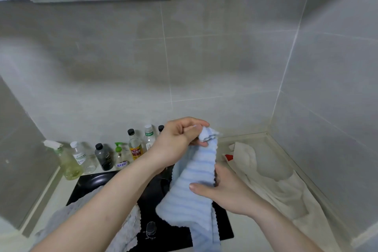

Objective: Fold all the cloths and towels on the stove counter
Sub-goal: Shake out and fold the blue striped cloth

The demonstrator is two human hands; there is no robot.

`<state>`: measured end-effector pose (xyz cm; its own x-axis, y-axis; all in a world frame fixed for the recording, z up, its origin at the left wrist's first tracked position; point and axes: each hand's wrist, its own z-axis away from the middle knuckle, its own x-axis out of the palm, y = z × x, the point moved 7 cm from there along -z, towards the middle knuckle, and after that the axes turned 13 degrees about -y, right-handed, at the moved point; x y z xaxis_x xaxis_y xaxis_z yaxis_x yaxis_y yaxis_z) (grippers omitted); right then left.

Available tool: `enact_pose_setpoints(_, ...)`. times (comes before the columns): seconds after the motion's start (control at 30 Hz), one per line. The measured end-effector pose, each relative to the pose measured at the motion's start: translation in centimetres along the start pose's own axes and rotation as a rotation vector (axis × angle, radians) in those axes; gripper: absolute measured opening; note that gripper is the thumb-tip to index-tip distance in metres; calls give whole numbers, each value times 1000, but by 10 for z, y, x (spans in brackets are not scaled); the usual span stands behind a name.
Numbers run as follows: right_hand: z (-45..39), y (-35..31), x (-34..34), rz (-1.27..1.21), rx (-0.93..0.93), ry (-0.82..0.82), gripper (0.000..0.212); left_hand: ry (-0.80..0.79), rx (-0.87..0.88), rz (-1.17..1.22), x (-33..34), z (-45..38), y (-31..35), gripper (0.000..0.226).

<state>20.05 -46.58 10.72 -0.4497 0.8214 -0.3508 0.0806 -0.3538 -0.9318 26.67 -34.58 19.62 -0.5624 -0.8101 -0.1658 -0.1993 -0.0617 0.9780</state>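
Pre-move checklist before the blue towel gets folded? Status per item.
1. Left hand pinches the top corner of the blue towel: ok.
2. Right hand grips the towel's right edge midway down: ok.
3. Towel hangs flat, no twist: not ok, the upper part is bunched and narrow.
4. Towel's lower end free of the stove: cannot tell, it runs out of the frame.
5. Flat spot to lay it: not ok, a grey towel covers the stove's left side and a white cloth lies on the right counter.
6. Bottles at the back wall stand apart from the hanging towel: ok.
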Motion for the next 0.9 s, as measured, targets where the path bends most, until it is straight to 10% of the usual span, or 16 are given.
enact_pose_setpoints(0.37,-6,52,-81,178,118,273,17,192,-48,-1017,-63,20,5,11)
enact_pose_setpoints(0.73,-4,46,-109,728,357,7,39,4,-324,-900,-92,16,-52,39)
enact_pose_setpoints(0.9,-29,27,-172,833,392,176,40,-47,-405,-675,-101,-11,-45,44)
